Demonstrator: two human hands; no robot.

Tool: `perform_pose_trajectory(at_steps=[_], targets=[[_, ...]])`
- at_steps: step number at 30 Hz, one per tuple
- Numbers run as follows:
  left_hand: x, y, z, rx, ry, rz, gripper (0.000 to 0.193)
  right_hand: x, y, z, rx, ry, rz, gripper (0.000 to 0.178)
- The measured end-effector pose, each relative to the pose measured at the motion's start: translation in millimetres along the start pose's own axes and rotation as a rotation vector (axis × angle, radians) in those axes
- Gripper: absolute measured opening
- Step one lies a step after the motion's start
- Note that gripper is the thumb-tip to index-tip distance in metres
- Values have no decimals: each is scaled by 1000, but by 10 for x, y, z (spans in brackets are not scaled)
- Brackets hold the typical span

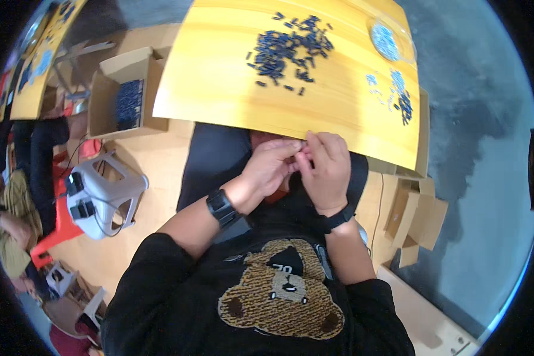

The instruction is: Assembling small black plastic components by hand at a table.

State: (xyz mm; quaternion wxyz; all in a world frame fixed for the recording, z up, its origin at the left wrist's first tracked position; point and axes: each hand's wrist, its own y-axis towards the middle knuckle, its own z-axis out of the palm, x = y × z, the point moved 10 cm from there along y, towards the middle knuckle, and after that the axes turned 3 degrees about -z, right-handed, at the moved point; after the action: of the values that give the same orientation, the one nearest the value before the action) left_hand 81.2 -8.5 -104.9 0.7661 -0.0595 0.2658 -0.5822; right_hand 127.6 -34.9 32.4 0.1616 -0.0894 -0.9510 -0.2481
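My left hand (271,167) and my right hand (326,171) meet at the near edge of the yellow table (219,101), fingertips pinched together. Whatever sits between them is too small and covered to make out. Beyond them on the tabletop lies a loose pile of small dark pieces (274,54). Toward the right edge is a smaller heap of dark and pale blue pieces (401,98). A clear round container (385,41) with light blue small parts stands at the far right.
An open cardboard box (154,89) holding dark pieces stands left of the table. Beside it is a grey plastic stool (110,193) with black devices and cables. Another open carton (418,216) sits on the right. At far left, a person (18,219) sits by another yellow table.
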Motion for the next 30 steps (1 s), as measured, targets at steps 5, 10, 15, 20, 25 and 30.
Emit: perform_pose_trajectory(at_steps=[5, 10, 15, 20, 25, 30], targets=[[-14, -42, -93, -69, 100, -133, 18, 12, 30, -12, 25, 7, 4, 39], [-483, -547, -223, -113, 203, -61, 16, -117, -36, -126, -7, 129, 66, 30], [-1168, -1210, -967, -256, 243, 77, 14, -307, -102, -84, -39, 216, 71, 25], [-2599, -1747, -1870, -569, 54, 526, 28, -343, -83, -23, -43, 246, 100, 24], [-3257, -1777, -2001, -669, -25, 611, 29, -355, -94, -35, -62, 191, 88, 25], [-2675, -1259, -623, -409, 222, 646, 23, -333, -58, -18, -82, 143, 71, 28]])
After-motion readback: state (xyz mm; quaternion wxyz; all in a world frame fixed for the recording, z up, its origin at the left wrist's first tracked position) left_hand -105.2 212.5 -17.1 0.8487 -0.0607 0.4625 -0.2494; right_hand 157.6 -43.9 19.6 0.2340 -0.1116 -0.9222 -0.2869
